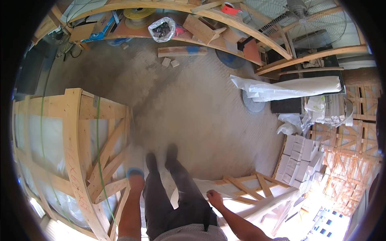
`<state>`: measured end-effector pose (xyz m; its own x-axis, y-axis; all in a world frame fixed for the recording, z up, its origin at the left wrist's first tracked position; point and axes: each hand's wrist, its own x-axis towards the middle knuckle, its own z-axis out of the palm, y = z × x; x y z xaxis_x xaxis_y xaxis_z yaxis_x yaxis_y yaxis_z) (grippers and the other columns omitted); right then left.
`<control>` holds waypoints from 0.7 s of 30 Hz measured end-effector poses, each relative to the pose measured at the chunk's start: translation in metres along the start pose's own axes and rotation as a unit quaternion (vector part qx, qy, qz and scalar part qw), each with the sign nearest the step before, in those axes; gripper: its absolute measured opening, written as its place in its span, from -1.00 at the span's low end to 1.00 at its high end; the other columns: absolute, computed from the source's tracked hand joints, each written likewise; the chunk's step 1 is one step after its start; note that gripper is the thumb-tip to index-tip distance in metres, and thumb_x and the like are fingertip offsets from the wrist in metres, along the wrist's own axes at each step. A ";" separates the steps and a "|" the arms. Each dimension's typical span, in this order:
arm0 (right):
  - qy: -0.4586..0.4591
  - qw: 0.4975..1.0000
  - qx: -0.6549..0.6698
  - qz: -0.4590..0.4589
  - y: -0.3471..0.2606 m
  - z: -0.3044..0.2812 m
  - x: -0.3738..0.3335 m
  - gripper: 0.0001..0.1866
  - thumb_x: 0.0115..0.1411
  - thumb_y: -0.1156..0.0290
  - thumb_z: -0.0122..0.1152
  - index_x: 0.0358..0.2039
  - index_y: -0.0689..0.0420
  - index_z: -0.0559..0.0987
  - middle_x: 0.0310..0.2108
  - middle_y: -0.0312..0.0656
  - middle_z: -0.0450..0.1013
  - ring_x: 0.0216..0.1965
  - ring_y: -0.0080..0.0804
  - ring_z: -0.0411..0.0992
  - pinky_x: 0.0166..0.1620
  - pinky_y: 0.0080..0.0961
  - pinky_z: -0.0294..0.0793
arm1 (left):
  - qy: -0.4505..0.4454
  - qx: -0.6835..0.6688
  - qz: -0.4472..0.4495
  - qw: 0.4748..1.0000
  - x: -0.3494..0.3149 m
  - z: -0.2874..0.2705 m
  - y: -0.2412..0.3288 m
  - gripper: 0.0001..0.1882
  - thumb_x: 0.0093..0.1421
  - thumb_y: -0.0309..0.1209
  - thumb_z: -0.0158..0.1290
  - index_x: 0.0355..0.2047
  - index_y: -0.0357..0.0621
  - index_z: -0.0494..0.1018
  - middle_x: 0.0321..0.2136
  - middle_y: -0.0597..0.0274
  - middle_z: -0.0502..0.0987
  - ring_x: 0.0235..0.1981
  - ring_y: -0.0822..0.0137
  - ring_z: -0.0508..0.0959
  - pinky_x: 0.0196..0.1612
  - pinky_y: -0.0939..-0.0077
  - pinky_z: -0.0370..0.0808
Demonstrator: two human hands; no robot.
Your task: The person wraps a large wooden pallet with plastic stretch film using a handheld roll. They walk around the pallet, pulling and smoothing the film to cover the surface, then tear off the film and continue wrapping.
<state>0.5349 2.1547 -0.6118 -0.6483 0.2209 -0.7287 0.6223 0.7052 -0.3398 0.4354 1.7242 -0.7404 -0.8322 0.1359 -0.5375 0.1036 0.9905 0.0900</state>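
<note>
My left hand [137,184] hangs beside my left leg, close to the wooden crate [73,140] on that side. It is closed round a blue ring-shaped thing, apparently a roll of tape [135,171]; the far part of the ring shows beyond the hand. To the right of my legs, my right hand [215,199] is curled closed in front of translucent plastic sheeting [201,186]. Whether it grips anything is hidden. Green straps [98,148] run down the crate, and pale wrapping shows between its boards.
Another wooden frame [245,188] with sheeting lies to my right. Beyond it stand stacked white blocks [297,158]. A white plastic roll [289,88] juts over the floor [193,116]. At the far side are a workbench [193,39], a wooden beam [182,51] and a large fan [301,18].
</note>
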 end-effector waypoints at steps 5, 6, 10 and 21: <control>0.027 0.970 -0.195 0.141 0.085 -0.027 -0.049 -0.77 0.12 0.28 0.08 -0.29 0.10 0.60 -0.33 -0.02 0.56 -0.23 0.00 0.51 -0.12 -0.16 0.49 | 0.017 0.035 0.077 0.996 -0.025 0.040 -0.012 -0.91 -0.03 -0.45 0.04 -0.61 -0.07 0.53 -0.57 0.07 0.56 -0.46 0.06 0.57 -0.26 0.17 0.44; 0.053 0.971 -0.205 0.109 0.096 -0.029 -0.068 -0.78 0.12 0.29 0.08 -0.30 0.09 0.60 -0.31 -0.03 0.55 -0.21 -0.01 0.50 -0.11 -0.16 0.49 | 0.021 0.039 0.070 0.997 -0.027 0.044 -0.016 -0.91 -0.02 -0.44 0.03 -0.61 -0.07 0.52 -0.57 0.07 0.55 -0.45 0.06 0.57 -0.21 0.18 0.42; 0.056 0.971 -0.195 0.123 0.115 -0.018 -0.112 -0.79 0.08 0.31 0.10 -0.31 0.08 0.61 -0.25 -0.07 0.55 -0.16 -0.07 0.49 -0.04 -0.20 0.46 | 0.027 0.030 0.031 0.999 -0.043 0.056 -0.027 -0.79 0.04 -0.30 0.06 -0.63 -0.15 0.50 -0.56 -0.01 0.54 -0.45 0.02 0.56 -0.27 0.10 0.45; 0.185 0.980 0.040 0.064 0.079 0.027 -0.161 -0.77 0.17 0.33 0.14 -0.29 0.22 0.60 -0.45 -0.14 0.56 -0.39 -0.34 0.52 -0.26 -0.41 0.47 | 0.087 -0.360 -0.290 0.883 -0.046 0.134 -0.065 -0.35 0.12 0.02 0.13 -0.39 -0.58 0.50 -0.36 -0.23 0.58 -0.32 -0.03 0.55 -0.18 0.14 0.42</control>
<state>0.7001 2.1571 -0.5371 -0.6675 0.5436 -0.5089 0.7322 0.6034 -0.3159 0.5400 1.6567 -0.8341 -0.7092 -0.4561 -0.5376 -0.6876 0.6158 0.3847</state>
